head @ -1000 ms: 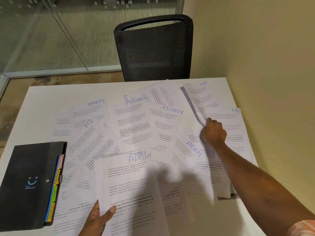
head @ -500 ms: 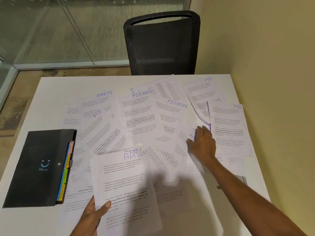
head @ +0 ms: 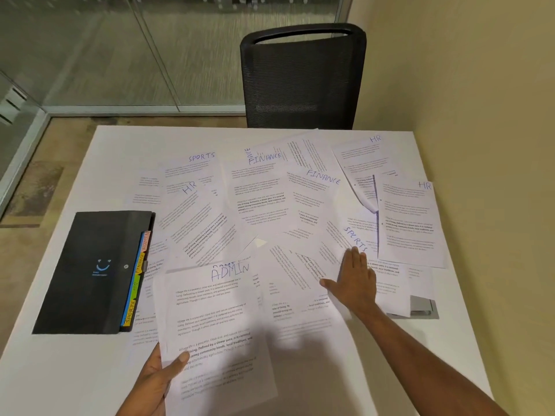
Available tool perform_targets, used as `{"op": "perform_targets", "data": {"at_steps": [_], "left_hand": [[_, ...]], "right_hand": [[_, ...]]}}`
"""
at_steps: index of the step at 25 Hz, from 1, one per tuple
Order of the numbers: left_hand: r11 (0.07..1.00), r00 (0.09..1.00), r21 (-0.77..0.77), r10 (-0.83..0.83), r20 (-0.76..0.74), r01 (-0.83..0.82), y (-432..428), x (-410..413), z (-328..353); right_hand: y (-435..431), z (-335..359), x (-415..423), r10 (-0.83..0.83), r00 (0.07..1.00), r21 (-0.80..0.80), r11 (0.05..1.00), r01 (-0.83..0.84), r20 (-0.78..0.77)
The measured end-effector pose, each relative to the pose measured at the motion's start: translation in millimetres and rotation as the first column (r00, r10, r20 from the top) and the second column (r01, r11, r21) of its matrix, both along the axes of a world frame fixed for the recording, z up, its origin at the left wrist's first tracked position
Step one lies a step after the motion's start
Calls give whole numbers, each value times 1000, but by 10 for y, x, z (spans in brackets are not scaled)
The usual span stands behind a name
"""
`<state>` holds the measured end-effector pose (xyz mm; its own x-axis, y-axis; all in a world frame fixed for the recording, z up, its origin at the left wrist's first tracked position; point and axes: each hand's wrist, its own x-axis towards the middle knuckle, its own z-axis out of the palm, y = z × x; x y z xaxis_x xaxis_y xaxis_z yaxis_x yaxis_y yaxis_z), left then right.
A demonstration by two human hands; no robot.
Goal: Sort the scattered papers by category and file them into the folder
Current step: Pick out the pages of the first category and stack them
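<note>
1. By my judgement the sorting is only just beginning. The papers (head: 288, 295) are lying fanned and overlapping across most of the desk (head: 120, 151), and no category piles are showing.
2. The left hand (head: 153, 382) is holding the ADMIN sheet (head: 216, 319) by the near edge. The thumb is curling on top and the fingers are going underneath, pinching the sheet's lower left corner.
3. The right hand (head: 356, 283) is pressing flat on the overlapping sheets toward the right edge. Its fingers are lying straight and together with the thumb spread wide, gripping nothing, and its fingertips are touching a SPORTS sheet (head: 345, 235).
4. The labels are sitting mixed.
   - A far SPORTS sheet (head: 192, 172) and a left HR sheet (head: 198, 217) are lying toward the far left.
   - Two FINANCE sheets (head: 261, 193) are lying in the middle.
   - Two HR sheets (head: 411, 223) are lying by the far right corner and the right edge.
5. The folder (head: 90, 271) is lying at the left edge, looking closed, with its coloured tabs (head: 136, 283) sticking out toward the papers. I cannot tell whether anything is filed inside.
6. Nearly everything seems to be waiting: gathering each category, then slipping each stack behind its matching tab.
</note>
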<state>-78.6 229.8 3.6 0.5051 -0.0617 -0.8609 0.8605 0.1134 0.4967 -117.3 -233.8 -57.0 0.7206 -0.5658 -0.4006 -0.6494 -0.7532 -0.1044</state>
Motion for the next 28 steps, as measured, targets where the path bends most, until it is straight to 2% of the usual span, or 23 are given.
{"op": "perform_targets", "data": {"at_steps": [7,10,12,18,22,24,25,28], "left_hand": [[1000,1000,-16,27,-17,-27,99,-16,21],[1000,1000,-18,15,-21,-16,113,11,9],[1000,1000,-25,6,-23,-6,107,32,0],[1000,1000,-15,-22,-1,22,13,105,24],[996,995,-22,-84,49,85,-33,145,-3],[995,994,-28,-89,65,91,-45,156,-12],[995,994,-29,-92,67,94,-54,162,-18],[996,995,-12,-89,39,90,-55,202,-81]], "right_hand": [[-292,13,-41,-6,1000,-3,1000,7,9],[-298,-54,-38,-144,986,17,990,143,89],[-269,-60,4,-247,966,-3,969,248,81],[-98,-80,167,-253,967,-50,966,254,24],[78,5,274,-284,954,-63,955,290,99],[150,56,324,-359,908,37,932,359,216],[166,97,350,-440,853,132,898,420,282],[141,236,426,-695,617,390,718,576,369]]}}
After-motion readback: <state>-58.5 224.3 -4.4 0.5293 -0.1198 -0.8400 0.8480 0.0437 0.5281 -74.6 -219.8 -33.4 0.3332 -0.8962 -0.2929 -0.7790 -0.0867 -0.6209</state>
